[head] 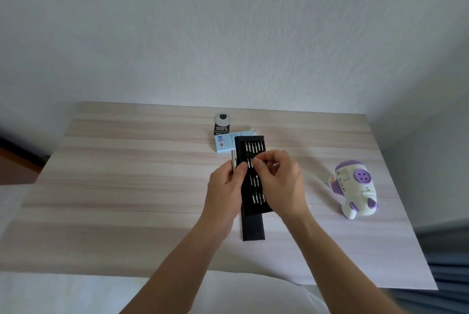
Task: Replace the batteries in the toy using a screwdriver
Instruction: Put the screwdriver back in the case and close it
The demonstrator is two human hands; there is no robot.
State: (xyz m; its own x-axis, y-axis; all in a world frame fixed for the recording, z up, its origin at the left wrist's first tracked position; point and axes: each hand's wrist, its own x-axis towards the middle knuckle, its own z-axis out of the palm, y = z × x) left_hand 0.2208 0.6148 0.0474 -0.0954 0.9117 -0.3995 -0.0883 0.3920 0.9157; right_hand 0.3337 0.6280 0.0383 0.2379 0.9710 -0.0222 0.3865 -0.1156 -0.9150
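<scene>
A black screwdriver bit case (250, 151) lies open in the middle of the table, with rows of silver bits. Its black sleeve (253, 227) sticks out toward me. My left hand (224, 189) grips a slim silver screwdriver handle (233, 158) at the case's left edge. My right hand (278, 181) hovers over the case with its fingertips pinched together above a row of bits; what they pinch is too small to make out. A white and purple toy (355, 186) lies on its side at the right.
A light blue box (224, 143) lies behind the case, partly under it. A black battery pack marked 100% (221, 128) and a round white grommet (222, 118) sit near the table's far edge. A white wall rises behind the wooden table (127, 174).
</scene>
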